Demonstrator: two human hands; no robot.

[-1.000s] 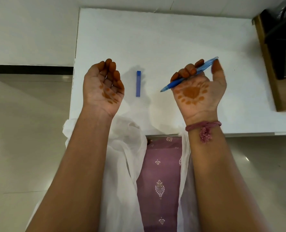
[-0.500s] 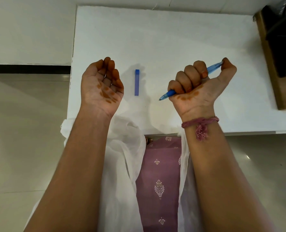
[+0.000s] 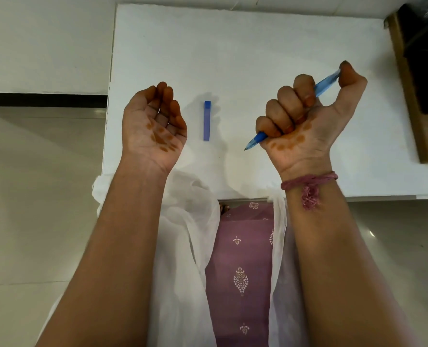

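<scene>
The right hand (image 3: 305, 121) has gone from lying spread, with the blue ballpoint pen (image 3: 326, 83) resting loose across its fingertips, to a closed fist. All four fingers now curl over the barrel, and the thumb presses on the blunt rear end. The left hand (image 3: 155, 126) has barely shifted: palm up, fingers loosely bent, grasping nothing.

The pen runs slantwise through the fist. Its writing tip pokes out below the little finger and points toward the desk's near edge, while its rear end rises toward the far right corner. It is held in the air above the white desk (image 3: 233, 46), on the right half, not touching the surface. Between the two hands lies a small blue cap (image 3: 207, 120), which looks like the pen's own. It lies flat, closer to the left edge than the right, with its long side running from near edge to far edge, well apart from the pen.

The pen looks light, stiff and smooth, with a thin plastic barrel that could slide in a slack hold. A fist grip keeps it safe but gives little control of the tip. For writing or capping, I judge a pinch near the tip, between thumb and the first two fingers, to be the better hold. The cap is smaller and lighter, so it is best pinched by its long sides.

A pink thread band (image 3: 308, 182) circles the right wrist, and a white scarf (image 3: 187, 221) drapes over the near edge.
</scene>
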